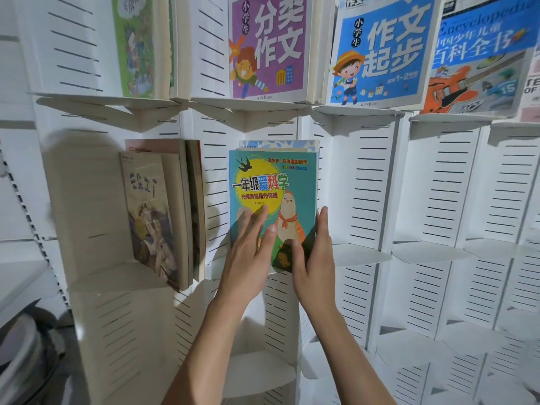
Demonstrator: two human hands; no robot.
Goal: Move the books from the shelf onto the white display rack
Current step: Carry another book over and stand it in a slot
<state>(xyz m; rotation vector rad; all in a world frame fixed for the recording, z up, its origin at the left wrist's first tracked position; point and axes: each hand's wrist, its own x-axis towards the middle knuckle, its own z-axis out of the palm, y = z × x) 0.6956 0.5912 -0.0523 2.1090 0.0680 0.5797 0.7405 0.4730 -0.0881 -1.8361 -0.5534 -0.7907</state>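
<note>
Head view, and both hands are on the teal book (273, 200), the one with the cartoon chicken on its cover, standing upright in a middle compartment of the white display rack (380, 182) in front of another book (277, 144). Left hand (248, 252) lies flat on the lower cover, fingers straight and spread, pressing it. Right hand (314, 258) grips the book's lower right edge, fingers up along the side, thumb on the cover. Just to the left sit beige books (157, 211). Up above, a purple book (268, 45) and a blue book (380, 51) face out.
</note>
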